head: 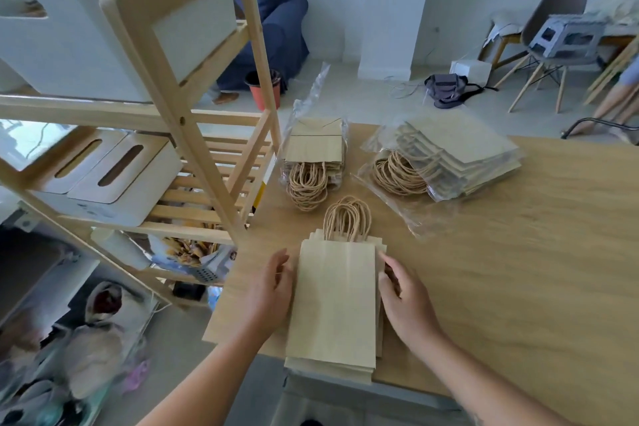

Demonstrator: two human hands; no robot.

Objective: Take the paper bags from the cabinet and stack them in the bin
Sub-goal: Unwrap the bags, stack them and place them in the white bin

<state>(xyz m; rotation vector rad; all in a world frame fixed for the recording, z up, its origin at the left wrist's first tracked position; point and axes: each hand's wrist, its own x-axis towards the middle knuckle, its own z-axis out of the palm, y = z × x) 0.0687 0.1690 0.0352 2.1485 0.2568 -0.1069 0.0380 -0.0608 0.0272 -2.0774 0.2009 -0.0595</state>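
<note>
A stack of flat kraft paper bags (335,304) with twine handles lies at the near edge of the wooden table (518,252), overhanging it slightly. My left hand (273,290) presses against the stack's left side and my right hand (404,297) against its right side, fingers curled at the edges. Two more bundles of bags in clear plastic wrap lie farther back: one (316,152) near the shelf, the other (456,152) fanned out to its right. White bins (103,180) with slot handles sit on the wooden shelf unit (179,104) at the left.
A larger white box (69,41) stands on the shelf's upper level. Clutter and bags fill the floor at lower left. Beyond the table are a red pot (264,90), a dark pouch (449,88) and a grey chair (553,41).
</note>
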